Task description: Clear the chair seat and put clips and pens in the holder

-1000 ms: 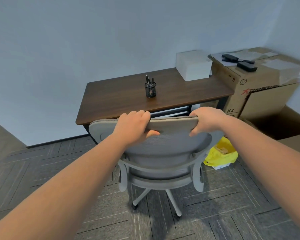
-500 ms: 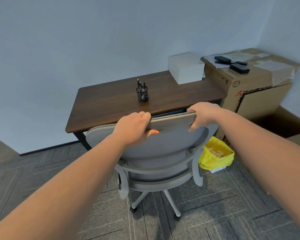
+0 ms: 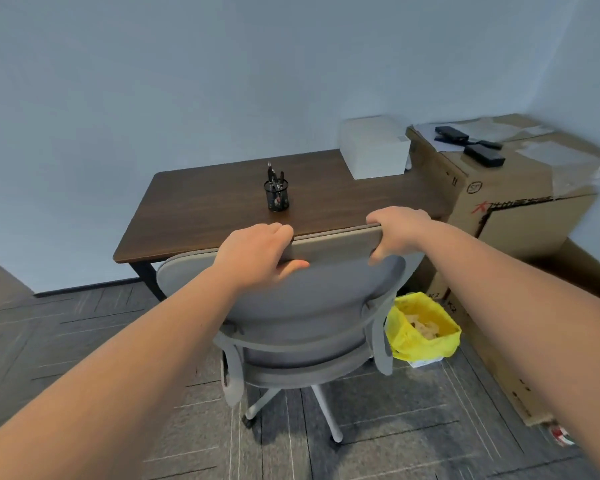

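Observation:
A grey mesh office chair stands with its back toward me, close to the brown desk. My left hand grips the top edge of the backrest left of centre. My right hand grips the same edge at its right end. The seat is hidden behind the backrest. A black mesh pen holder with pens and a clip sticking out stands on the middle of the desk.
A white box sits at the desk's right end. A large cardboard box with black devices on top stands to the right. A bin with a yellow bag is on the carpet beside the chair.
The chair has rolled closer to the desk with both hands on its backrest; its top edge now overlaps the desk's front edge. The view has shifted right.

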Available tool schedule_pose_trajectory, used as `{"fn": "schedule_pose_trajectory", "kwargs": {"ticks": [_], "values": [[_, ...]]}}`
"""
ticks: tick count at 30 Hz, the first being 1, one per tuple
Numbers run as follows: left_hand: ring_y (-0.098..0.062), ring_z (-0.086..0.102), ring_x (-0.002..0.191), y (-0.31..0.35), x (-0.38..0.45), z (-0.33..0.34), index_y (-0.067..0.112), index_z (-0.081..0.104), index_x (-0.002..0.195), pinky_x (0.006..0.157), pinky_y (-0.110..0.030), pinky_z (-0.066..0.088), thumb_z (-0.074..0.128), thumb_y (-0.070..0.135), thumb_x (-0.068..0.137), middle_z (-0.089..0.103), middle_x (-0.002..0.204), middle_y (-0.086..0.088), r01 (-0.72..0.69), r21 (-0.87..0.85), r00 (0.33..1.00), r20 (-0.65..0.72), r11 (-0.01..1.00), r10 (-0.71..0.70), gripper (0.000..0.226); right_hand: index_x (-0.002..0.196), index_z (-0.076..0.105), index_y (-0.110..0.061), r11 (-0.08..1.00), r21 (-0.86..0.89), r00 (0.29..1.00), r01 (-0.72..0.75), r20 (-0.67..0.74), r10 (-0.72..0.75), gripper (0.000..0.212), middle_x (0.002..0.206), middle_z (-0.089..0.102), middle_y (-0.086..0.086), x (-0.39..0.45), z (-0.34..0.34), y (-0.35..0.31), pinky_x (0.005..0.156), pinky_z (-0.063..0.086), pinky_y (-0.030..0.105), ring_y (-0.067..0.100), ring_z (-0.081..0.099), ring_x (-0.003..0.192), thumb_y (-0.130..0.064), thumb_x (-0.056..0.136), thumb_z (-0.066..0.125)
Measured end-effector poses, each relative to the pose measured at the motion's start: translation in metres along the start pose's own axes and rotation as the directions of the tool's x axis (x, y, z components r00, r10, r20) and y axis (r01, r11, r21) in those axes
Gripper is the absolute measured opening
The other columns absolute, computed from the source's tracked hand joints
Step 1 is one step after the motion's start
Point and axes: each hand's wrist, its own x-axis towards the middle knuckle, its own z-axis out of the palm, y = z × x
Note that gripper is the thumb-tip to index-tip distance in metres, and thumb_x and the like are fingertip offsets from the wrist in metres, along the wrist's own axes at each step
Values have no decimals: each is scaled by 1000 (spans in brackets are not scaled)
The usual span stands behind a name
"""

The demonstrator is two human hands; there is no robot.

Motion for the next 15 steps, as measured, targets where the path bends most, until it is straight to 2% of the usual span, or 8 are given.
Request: {"fn": "schedule_pose_trajectory", "kwargs": {"ticks": [4,8,10,12,15], "values": [[-16,42,71,10,-3,-4,21,33,75,54,-28,33,45,64,85,43,76,7,78,28,997,-10,997,-78,46,86,52,-25,996,7,996,88,-22,-88,41,88,59,-7,1,3,4,81,35,42,23,56,92,-48,65,79],[-16,42,65,19,-4,-3,21,35,73,47,-26,24,48,64,83,42,71,7,109,47,993,-45,993,-107,46,94,53,-23,993,-7,992,119,-30,-119,44,93,59,-6,-3,0,11,81,35,42,25,56,97,-48,68,78],[-18,42,62,23,-5,-4,19,35,72,48,-27,27,49,63,83,41,69,6,118,65,992,-45,991,-115,47,98,53,-23,990,10,990,137,-19,-137,46,97,59,-5,-4,1,10,81,34,42,26,57,101,-48,69,78],[-19,41,62,25,-6,-5,19,35,73,52,-29,34,48,63,84,41,70,5,141,86,990,-25,986,-139,48,111,52,-25,989,13,989,145,-5,-145,54,108,60,-4,-6,1,11,85,35,43,27,55,108,-48,70,78],[-20,40,62,26,-6,-6,18,34,74,55,-33,41,45,64,83,41,72,4,153,106,988,-15,982,-152,49,133,43,-31,976,117,982,184,21,-187,70,136,52,-2,-9,-3,26,102,39,45,26,47,126,-46,73,76]]}}
